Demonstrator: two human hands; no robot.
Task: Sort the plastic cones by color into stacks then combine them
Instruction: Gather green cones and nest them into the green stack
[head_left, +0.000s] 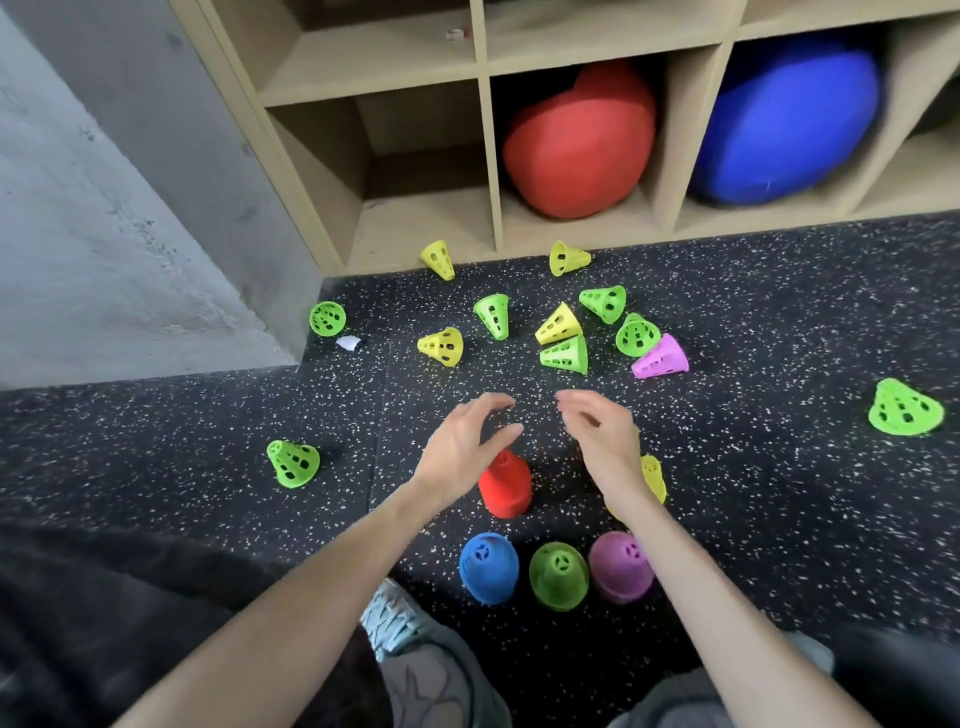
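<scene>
Upright cone stacks stand on the speckled floor near me: red (506, 486), blue (488, 567), green (558, 574), purple (621, 566), and a yellow one (655, 475) partly hidden behind my right wrist. My left hand (465, 444) hovers just above and beyond the red stack, fingers apart, holding nothing. Beside it my right hand (602, 434) is also open and empty. Loose cones lie farther out: several green, such as one (565, 355), several yellow, such as one (558, 323), and a single purple one (661, 358).
A wooden cubby shelf (488, 156) stands at the back with a red ball (576, 140) and a blue ball (784, 124) in it. A grey wall (104, 208) is at the left. My shoe (392, 618) and knees are at the bottom edge. A white paper scrap (349, 342) lies by the wall.
</scene>
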